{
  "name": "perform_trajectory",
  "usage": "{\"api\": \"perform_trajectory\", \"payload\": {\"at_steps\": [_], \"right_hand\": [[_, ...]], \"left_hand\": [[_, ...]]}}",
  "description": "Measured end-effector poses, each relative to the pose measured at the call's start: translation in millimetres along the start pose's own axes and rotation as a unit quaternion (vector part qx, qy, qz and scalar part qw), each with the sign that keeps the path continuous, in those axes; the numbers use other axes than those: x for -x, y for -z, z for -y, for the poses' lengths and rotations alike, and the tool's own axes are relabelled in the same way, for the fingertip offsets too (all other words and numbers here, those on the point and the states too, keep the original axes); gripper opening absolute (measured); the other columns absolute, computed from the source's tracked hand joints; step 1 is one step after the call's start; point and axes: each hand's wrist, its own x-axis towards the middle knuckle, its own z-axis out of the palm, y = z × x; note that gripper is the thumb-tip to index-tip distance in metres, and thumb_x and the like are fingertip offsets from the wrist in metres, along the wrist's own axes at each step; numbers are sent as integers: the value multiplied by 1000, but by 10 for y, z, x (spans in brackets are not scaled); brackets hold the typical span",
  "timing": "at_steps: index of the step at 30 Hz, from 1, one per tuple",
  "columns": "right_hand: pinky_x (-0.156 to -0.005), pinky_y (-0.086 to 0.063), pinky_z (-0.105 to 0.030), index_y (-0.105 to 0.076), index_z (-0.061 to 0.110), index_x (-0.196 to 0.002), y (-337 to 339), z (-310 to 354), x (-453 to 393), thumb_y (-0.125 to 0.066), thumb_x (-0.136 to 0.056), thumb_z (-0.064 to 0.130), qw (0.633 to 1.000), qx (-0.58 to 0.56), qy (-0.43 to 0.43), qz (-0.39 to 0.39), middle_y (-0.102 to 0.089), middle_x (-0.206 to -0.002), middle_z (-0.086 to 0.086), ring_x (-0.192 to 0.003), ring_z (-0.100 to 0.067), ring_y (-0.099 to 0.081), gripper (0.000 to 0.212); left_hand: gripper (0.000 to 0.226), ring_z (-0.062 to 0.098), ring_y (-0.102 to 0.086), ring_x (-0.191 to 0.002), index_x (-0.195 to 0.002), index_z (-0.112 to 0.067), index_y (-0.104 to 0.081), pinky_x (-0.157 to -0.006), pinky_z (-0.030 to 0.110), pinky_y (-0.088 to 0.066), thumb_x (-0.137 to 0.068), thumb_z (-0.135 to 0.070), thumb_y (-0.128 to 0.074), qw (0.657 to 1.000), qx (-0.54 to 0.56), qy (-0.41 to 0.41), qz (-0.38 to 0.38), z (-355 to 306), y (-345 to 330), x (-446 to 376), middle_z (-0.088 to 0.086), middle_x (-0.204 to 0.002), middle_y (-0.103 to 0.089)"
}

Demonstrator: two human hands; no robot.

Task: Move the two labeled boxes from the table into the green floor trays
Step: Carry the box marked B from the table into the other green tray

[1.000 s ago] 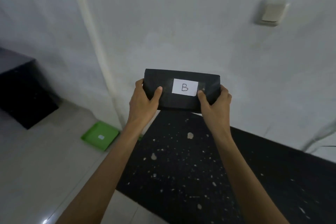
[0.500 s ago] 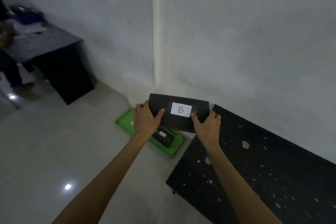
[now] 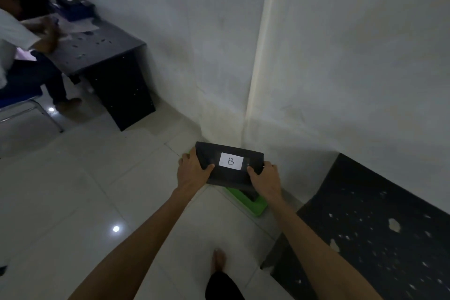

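I am seeing both hands clamping the black box marked B, the left hand and right hand gripping its ends, above the green tray. The box is hiding most of the tray; something dark is lying in it, half covered.

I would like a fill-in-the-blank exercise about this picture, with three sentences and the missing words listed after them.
1. The white label on the black box shows the letter ____.
2. The box is held by ____ hands, the left hand and the right hand.
3. The tray on the floor under the box has the colour ____.

Missing words: B; two (both); green
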Motion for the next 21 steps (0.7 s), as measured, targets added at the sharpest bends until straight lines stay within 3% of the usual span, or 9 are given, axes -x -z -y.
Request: {"api": "perform_trajectory", "payload": {"at_steps": [6, 11, 21], "right_hand": [[-96, -51, -42, -53, 3, -133, -618, 167, -761, -64, -92, 40, 999, 0, -45, 24, -53, -132, -17, -116, -33, -59, 57], [-103, -47, -45, -48, 3, -141, -1035, 325, -1383, -64, -92, 39, 995, -9, -98, 33, -52, -138, -17, -125, -33, -54, 62], [-104, -43, -44, -46, 2, -140, -1792, 617, -2417, -62, -94, 38, 976, -5, -216, 19, -46, -144, -17, -130, -37, -51, 61]], "left_hand": [[86, 39, -48, -125, -152, -9, -33, -100, 48, -45, -83, -38, -76, 999, -41, -18, 11, 339, -116, -911, 24, -136, -53], [88, 39, -46, -127, -153, -11, -31, -102, 51, -45, -82, -34, -78, 996, -54, -26, 63, 500, -235, -1754, 24, -139, -50], [90, 37, -46, -133, -153, -17, -33, -106, 52, -44, -79, -41, -78, 983, -77, -27, 164, 817, -458, -3250, 17, -144, -51]]}}
